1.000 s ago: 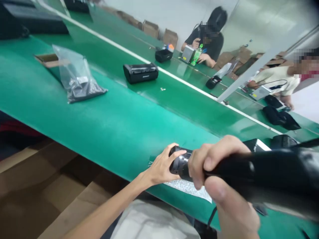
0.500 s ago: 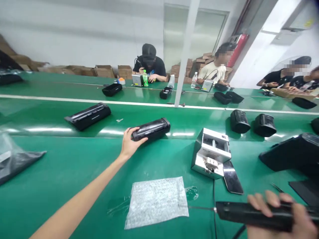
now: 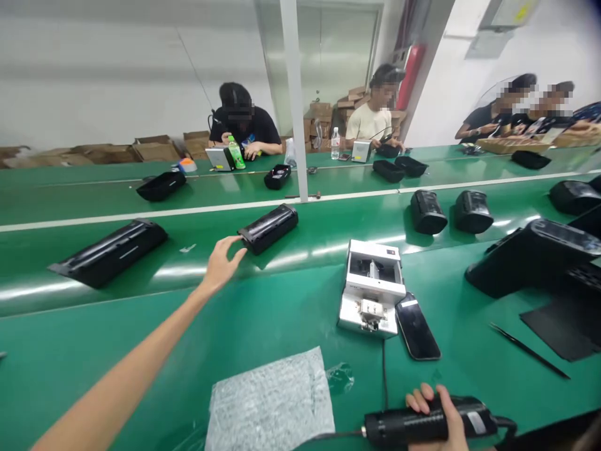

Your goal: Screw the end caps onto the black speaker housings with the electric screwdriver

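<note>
My left hand (image 3: 222, 263) reaches out to the near end of a long black housing (image 3: 270, 228), which lies on the green belt. Thumb and fingers are apart, right by the housing's end and not wrapped round it; I cannot tell if a fingertip still touches. At the lower right, my right hand (image 3: 446, 419) is wrapped round a black electric screwdriver (image 3: 408, 426). Its long bit points left, over the edge of a whitish foam sheet (image 3: 272, 401) on the bench.
A white screw feeder (image 3: 373, 291) stands mid-bench beside a phone (image 3: 417, 329). Tweezers (image 3: 530, 351) and a large black housing (image 3: 530, 257) are at right. Another long housing (image 3: 113, 250) lies on the belt at left. Co-workers sit across, behind a white post (image 3: 295, 100).
My left hand has loosened from the black housing, which now rests farther onto the belt. The view has swung right. My right hand still grips the screwdriver, now lower in view.
</note>
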Available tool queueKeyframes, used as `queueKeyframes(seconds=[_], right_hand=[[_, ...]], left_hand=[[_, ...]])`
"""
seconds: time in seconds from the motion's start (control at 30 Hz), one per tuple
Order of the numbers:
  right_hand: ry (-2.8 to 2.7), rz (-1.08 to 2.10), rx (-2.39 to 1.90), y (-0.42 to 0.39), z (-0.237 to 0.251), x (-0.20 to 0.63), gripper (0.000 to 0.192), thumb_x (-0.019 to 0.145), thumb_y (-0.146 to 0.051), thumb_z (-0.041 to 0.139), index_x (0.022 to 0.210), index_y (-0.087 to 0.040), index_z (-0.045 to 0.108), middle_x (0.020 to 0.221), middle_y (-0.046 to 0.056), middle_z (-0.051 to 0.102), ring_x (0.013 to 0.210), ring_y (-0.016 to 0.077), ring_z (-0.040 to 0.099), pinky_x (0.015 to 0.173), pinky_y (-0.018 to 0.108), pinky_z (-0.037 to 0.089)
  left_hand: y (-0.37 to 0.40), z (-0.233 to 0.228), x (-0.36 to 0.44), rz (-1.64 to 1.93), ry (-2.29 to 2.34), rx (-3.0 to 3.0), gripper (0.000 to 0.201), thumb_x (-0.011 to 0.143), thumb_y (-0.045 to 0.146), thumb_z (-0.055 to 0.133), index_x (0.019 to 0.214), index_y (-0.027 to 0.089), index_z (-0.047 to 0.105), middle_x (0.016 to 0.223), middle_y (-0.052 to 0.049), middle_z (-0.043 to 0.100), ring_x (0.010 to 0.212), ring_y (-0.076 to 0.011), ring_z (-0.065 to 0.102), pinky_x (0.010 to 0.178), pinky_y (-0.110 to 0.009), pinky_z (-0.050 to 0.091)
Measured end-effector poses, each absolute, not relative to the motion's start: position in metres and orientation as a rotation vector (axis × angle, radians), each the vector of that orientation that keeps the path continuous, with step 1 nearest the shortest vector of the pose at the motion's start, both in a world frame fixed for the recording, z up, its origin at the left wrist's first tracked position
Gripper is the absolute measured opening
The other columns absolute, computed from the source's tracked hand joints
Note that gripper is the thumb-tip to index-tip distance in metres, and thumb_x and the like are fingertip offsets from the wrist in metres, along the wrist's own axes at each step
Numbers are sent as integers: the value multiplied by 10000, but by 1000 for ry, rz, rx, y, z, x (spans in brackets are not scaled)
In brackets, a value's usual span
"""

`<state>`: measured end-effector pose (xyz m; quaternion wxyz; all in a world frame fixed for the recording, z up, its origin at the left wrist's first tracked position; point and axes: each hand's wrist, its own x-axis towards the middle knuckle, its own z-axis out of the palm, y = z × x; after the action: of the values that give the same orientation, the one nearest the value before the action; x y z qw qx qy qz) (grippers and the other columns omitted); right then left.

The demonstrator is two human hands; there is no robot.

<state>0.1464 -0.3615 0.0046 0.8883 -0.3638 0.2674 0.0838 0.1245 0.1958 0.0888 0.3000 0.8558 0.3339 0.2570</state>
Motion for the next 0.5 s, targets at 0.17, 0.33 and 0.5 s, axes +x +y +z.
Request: queueKeyframes(seconds=[0.17, 0.33, 0.5], right_hand=[[600, 179, -807, -368, 4, 153, 637, 597, -450, 1137, 929, -280, 620, 850, -57, 550, 668, 136, 496, 578, 251, 613], [645, 125, -808, -360, 20, 150, 645, 559, -420, 1140, 928, -264, 633, 889, -42, 545, 729, 136, 503, 615, 220, 638], [614, 77, -782, -348, 33, 143, 652, 595, -435, 1138, 966, -264, 630, 900, -49, 550, 749, 130, 512, 659, 187, 640]], left_hand=[[130, 90, -57, 241, 956, 2229, 768, 840, 1022, 732, 1084, 314, 906, 1166, -67, 906, 1074, -368, 854, 991, -453, 715], [65, 72, -158, -206, 962, 2185, 748, 837, 1045, 688, 1024, 364, 936, 966, -49, 863, 856, -311, 799, 779, -370, 665], [45, 46, -162, -209, 966, 2339, 734, 854, 1049, 595, 890, 375, 883, 862, -27, 803, 765, -286, 740, 690, -349, 626]])
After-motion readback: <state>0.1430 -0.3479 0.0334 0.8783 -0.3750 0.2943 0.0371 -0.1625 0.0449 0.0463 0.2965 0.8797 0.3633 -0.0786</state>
